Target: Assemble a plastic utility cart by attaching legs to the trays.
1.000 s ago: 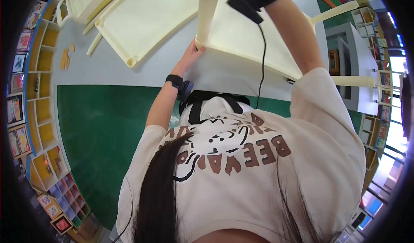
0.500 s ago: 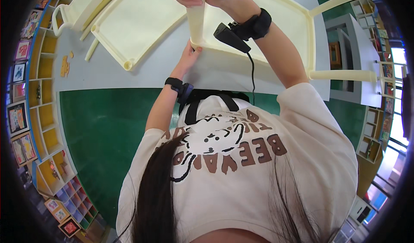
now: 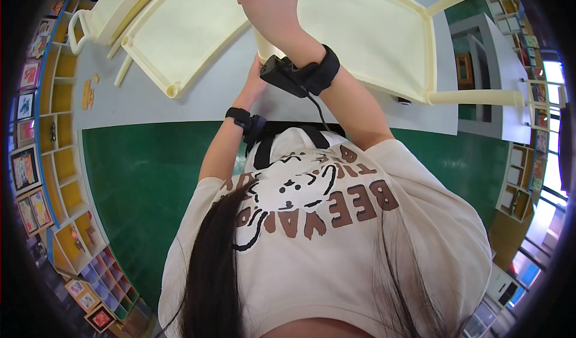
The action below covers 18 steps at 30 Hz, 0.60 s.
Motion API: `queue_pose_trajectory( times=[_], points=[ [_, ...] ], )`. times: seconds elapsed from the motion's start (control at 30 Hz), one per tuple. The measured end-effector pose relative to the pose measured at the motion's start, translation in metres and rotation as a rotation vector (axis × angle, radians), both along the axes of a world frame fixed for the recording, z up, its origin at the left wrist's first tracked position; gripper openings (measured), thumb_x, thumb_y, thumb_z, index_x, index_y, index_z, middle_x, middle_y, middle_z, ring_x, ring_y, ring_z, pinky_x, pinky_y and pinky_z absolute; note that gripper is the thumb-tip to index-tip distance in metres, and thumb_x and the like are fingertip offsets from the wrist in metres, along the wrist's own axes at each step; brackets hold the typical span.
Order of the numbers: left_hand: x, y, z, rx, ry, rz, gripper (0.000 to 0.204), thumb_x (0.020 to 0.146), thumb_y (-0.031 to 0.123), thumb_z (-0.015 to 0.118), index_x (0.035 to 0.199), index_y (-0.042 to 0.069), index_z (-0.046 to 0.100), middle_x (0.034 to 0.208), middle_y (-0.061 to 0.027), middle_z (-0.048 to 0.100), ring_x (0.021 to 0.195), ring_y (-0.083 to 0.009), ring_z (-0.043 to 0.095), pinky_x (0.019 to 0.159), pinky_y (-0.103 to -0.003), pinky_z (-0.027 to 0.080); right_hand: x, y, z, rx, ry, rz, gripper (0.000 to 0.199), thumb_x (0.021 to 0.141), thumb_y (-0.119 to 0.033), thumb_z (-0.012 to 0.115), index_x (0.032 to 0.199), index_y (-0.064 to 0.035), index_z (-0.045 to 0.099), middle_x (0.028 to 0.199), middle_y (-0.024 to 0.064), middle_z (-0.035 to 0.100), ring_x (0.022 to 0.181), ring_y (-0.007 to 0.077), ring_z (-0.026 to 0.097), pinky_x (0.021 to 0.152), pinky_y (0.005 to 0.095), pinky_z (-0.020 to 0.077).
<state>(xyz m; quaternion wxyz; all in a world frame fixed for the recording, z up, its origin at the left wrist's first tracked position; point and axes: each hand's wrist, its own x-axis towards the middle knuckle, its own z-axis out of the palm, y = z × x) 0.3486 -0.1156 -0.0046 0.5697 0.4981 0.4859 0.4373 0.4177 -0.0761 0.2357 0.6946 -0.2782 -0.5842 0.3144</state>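
Note:
A cream plastic panel with a raised rim lies upside down on the grey table, legs standing at its right corners. At its near left corner stands another cream leg, mostly hidden behind my right forearm. My right hand is over this leg at the top edge of the view; its fingers are hidden or cut off. My left hand grips the panel's corner at the leg's base, its fingertips partly covered by the black device on my right wrist.
To the left lies a second cream panel with corner sockets. Beyond it are a cream piece with a curved handle and small tan pieces. A grey cabinet stands at the right; shelves line the left.
My right hand has shifted left and turned, from wrapped round the leg to over it with its back showing. The panels have slid slightly left in view. My left hand stays at the corner.

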Motion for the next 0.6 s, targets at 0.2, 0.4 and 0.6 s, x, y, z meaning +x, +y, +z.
queue_pose_trajectory(
  times=[0.2,0.4,0.6],
  points=[
    [0.004,0.011,-0.012,-0.011,-0.068,-0.032,0.051,0.081,0.022,0.053,0.124,0.008,0.028,0.117,-0.0039,0.042,0.110,-0.0141,0.034,0.094,-0.029,0.023,0.043,0.048,0.010,-0.200,-0.346,0.842,0.017,0.066,-0.013,0.065,0.068,-0.0022,0.053,0.064,0.0034,0.056,0.054,0.0116,0.052,0.048,0.0234,0.0406],
    [0.007,0.005,-0.016,0.039,-0.006,0.036,0.055,0.081,0.029,0.053,0.125,0.009,0.025,0.116,-0.0041,0.043,0.106,-0.0148,0.037,0.092,-0.030,0.026,0.028,0.070,0.002,-0.101,-0.215,1.723,0.017,0.061,-0.011,0.063,0.064,-0.0026,0.049,0.059,0.0055,0.051,0.052,0.0111,0.049,0.048,0.0210,0.0385],
    [0.006,0.009,-0.018,0.001,-0.030,0.011,0.057,0.081,0.030,0.052,0.126,0.010,0.024,0.119,-0.0052,0.041,0.111,-0.0124,0.032,0.095,-0.030,0.021,0.039,0.061,-0.009,-0.372,-0.109,1.423,0.013,0.062,-0.007,0.059,0.062,0.0003,0.048,0.049,0.0039,0.045,0.039,0.0106,0.040,0.038,0.0216,0.0324]
  ],
)
